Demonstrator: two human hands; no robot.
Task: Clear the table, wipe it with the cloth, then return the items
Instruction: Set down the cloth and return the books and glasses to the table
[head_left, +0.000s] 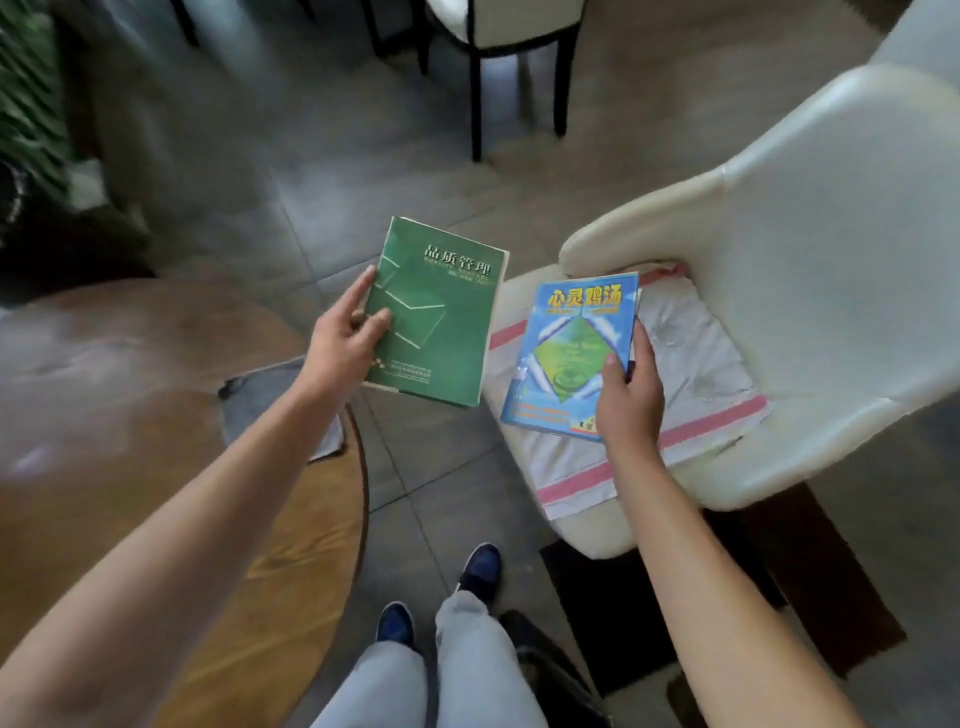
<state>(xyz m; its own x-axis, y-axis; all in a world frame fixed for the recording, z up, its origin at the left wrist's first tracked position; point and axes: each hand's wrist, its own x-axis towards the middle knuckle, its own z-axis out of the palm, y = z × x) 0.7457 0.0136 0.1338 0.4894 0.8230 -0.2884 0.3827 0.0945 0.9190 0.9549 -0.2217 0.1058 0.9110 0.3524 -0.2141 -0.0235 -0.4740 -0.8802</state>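
Two hands, two books: each hand holds one, both raised in the air.
Left hand (347, 332): grips the green book (436, 312) at its left edge, thumb on the cover, forefinger stretched along the edge; the book hangs over the floor gap between table and chair.
Right hand (626, 395): pinches the blue book (569, 353) at its lower right corner, thumb on the cover, fingers behind; this book is above the front left of the chair seat, touching or just clear I cannot tell.
Grey cloth (283, 402): lies on the round wooden table (156, 467), at its right edge, partly under the left forearm.
White chair (779, 291): seat covered by a white towel with pink stripes (691, 374), bare to the right of the blue book.
Floor (426, 499): open tiled strip between table edge and chair, where the person's dark blue shoes (480, 566) stand.
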